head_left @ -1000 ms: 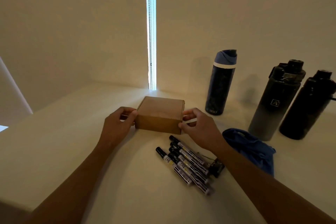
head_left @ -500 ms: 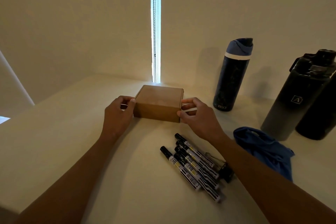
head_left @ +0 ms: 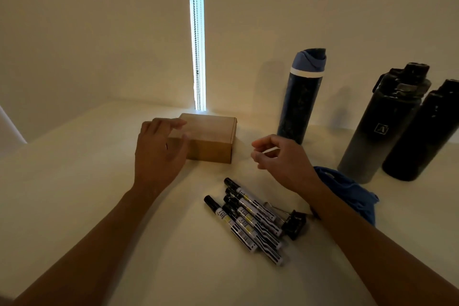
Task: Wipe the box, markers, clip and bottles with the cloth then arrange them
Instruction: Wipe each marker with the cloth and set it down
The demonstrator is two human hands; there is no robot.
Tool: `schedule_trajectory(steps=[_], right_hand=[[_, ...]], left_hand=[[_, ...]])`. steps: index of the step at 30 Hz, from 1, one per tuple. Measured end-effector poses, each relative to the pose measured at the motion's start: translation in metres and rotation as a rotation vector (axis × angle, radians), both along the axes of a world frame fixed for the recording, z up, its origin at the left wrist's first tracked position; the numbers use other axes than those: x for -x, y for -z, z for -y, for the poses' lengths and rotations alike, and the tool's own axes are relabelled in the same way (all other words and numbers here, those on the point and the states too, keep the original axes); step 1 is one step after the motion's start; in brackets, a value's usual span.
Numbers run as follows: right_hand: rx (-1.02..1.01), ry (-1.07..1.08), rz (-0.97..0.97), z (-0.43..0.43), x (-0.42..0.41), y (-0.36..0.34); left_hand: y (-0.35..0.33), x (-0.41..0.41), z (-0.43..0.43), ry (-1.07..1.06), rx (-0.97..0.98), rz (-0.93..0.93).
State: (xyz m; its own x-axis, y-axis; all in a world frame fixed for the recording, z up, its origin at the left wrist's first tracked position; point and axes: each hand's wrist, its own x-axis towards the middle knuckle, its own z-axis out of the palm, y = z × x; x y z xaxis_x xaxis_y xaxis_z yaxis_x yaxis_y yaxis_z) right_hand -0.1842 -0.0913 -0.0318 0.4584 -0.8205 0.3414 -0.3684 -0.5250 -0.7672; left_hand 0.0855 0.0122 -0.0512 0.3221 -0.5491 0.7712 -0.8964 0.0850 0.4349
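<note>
Left hand: we see the left hand (head_left: 159,154) with fingers loosely spread, lying over the box's near left corner; it looks to be touching the top, though blur keeps us from being sure, and it clasps nothing.
Right hand: the right hand (head_left: 280,156) hangs just right of the box, apart from it, fingers loosely curled with thumb and forefinger drawn near each other; we see nothing between them.
Box: the brown box (head_left: 211,139) sits closed on the table (head_left: 74,194), near the back wall, below the bright slit in the blinds (head_left: 197,32).
Markers: a bunch of black-capped markers (head_left: 248,218) lies side by side in front of the box, caps pointing up-left.
Clip: a black clip (head_left: 294,223) lies touching the markers' right side, its wire handles toward the box.
Cloth: the blue cloth (head_left: 352,194) lies crumpled right of the clip, partly behind our right forearm.
Bottles: the blue-lidded bottle (head_left: 301,97) stands upright right of the box; the grey bottle (head_left: 380,126) and the black bottle (head_left: 422,136) stand just beside each other at far right.
</note>
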Motion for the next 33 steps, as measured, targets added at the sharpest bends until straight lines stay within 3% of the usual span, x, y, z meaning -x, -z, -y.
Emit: schedule_trajectory(steps=[6,11,14,21,24,29,33], right_hand=[[0.115,0.117,-0.077,-0.003,0.049,-0.011],[0.166,0.136,-0.111,-0.010,0.088,-0.020],[0.152,0.087,-0.127,-0.013,0.106,-0.016],[0.306,0.202,-0.386,-0.012,0.140,-0.007],[0.389,0.179,-0.411,-0.017,0.135,-0.007],[0.374,-0.130,-0.415,-0.055,0.091,-0.001],[0.384,-0.203,-0.417,-0.065,0.070,0.007]], left_hand=[[0.000,0.032,0.007,0.170,-0.072,0.045],[0.000,0.070,0.010,0.443,-0.124,-0.118],[-0.002,0.090,0.011,0.516,-0.169,-0.065],[-0.012,0.105,0.012,0.696,-0.348,0.044],[-0.009,0.093,0.007,0.667,-0.370,0.073],[-0.007,0.077,0.000,0.537,-0.308,-0.020],[-0.003,0.070,0.000,0.537,-0.331,0.031]])
